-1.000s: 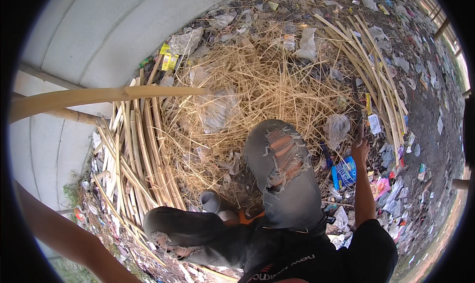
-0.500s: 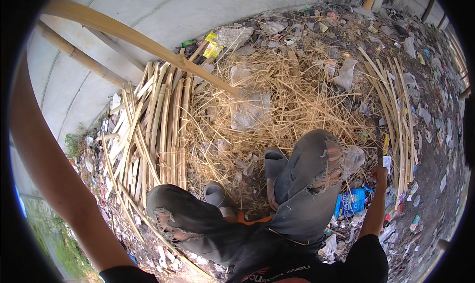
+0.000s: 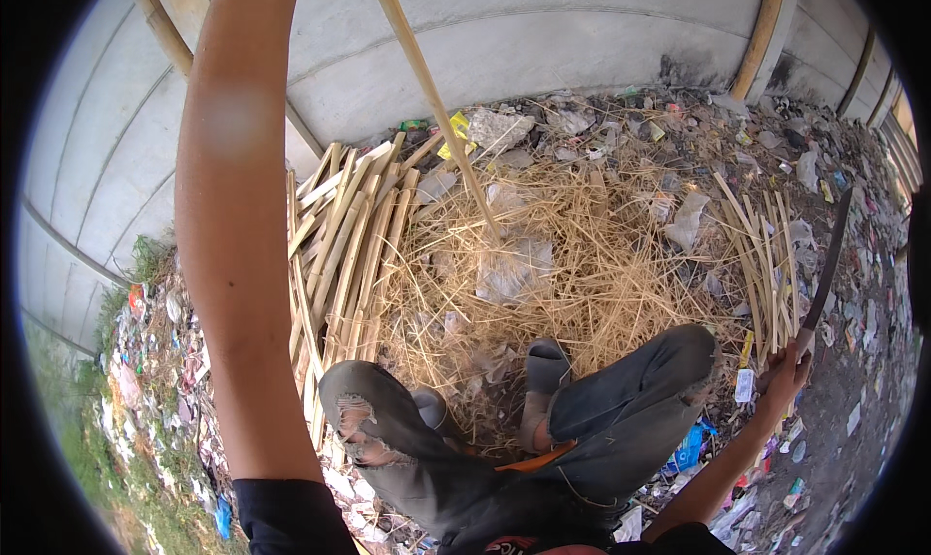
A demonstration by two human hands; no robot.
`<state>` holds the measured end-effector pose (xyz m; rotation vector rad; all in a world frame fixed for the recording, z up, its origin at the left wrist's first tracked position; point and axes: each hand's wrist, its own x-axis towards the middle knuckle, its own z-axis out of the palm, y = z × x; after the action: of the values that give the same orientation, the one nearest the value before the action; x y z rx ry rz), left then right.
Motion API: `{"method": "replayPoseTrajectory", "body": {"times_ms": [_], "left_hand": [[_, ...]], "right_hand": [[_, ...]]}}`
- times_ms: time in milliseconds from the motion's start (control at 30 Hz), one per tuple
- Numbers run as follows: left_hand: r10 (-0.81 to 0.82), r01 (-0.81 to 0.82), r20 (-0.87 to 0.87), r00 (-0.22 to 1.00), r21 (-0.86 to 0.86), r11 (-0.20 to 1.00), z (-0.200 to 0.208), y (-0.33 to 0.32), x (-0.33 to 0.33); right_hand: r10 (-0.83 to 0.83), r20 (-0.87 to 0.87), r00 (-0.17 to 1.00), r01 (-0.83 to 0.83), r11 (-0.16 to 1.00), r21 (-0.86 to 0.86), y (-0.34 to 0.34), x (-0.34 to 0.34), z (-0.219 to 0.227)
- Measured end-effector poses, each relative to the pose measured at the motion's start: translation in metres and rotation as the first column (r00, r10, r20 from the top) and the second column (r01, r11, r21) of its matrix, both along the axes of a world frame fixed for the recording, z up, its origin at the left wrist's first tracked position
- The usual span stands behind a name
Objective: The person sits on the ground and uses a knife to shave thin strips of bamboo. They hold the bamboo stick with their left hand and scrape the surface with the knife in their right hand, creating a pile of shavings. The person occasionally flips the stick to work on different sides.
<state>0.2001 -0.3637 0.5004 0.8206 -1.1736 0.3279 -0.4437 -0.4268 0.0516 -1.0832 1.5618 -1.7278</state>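
Observation:
My right hand point(image 3: 784, 373) is closed around the handle of a machete point(image 3: 831, 262), low at the right. Its long dark blade slants up and away, to the right of a small bundle of split bamboo strips point(image 3: 766, 254). My left arm reaches up past the top edge, so its hand is out of the picture. From that same edge a long bamboo strip point(image 3: 427, 70) slopes down, its lower end over a crumpled clear plastic sheet point(image 3: 516, 269) amid straw-like shavings. What supports the strip's upper end is hidden.
A thick pile of split bamboo point(image 3: 354, 230) lies on the left beside my knee. Pale wall panels point(image 3: 582, 31) with bamboo posts point(image 3: 761, 36) rise behind. Litter covers the ground around, with a grey stone point(image 3: 499, 128) near the wall. My legs bend in front.
My left arm has swung up and rightward, and the bamboo strip stands steeper. My right hand has shifted right, with the machete now leaning outward. The view has tilted up.

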Motion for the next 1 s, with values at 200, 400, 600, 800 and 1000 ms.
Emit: {"method": "replayPoseTrajectory", "body": {"times_ms": [200, 400, 600, 800, 1000], "left_hand": [[0.158, -0.158, -0.005, 0.987, 0.005, 0.987, 0.005, -0.036, 0.006], [0.311, -0.310, 0.027, 0.950, -0.040, 0.950, 0.007, -0.072, -0.016], [0.310, -0.311, -0.028, 0.950, -0.055, 0.949, 0.003, -0.061, -0.005], [0.282, -0.282, -0.052, 0.958, -0.003, 0.959, 0.004, -0.060, 0.007], [0.181, -0.182, -0.060, 0.982, -0.004, 0.983, -0.003, -0.056, -0.022]], "right_hand": [[0.543, 0.597, 0.591, -0.634, 0.770, -0.071, 0.083, 0.246, 0.085], [0.817, 0.509, 0.272, -0.961, 0.258, 0.100, 0.134, 0.347, 0.086], [0.761, 0.528, 0.377, -0.864, 0.495, -0.096, 0.080, 0.342, 0.189], [0.820, 0.451, 0.352, -0.512, 0.572, -0.641, 0.087, 0.348, 0.237], [0.848, 0.355, 0.394, -0.919, 0.356, 0.171, 0.121, 0.352, 0.053]]}}
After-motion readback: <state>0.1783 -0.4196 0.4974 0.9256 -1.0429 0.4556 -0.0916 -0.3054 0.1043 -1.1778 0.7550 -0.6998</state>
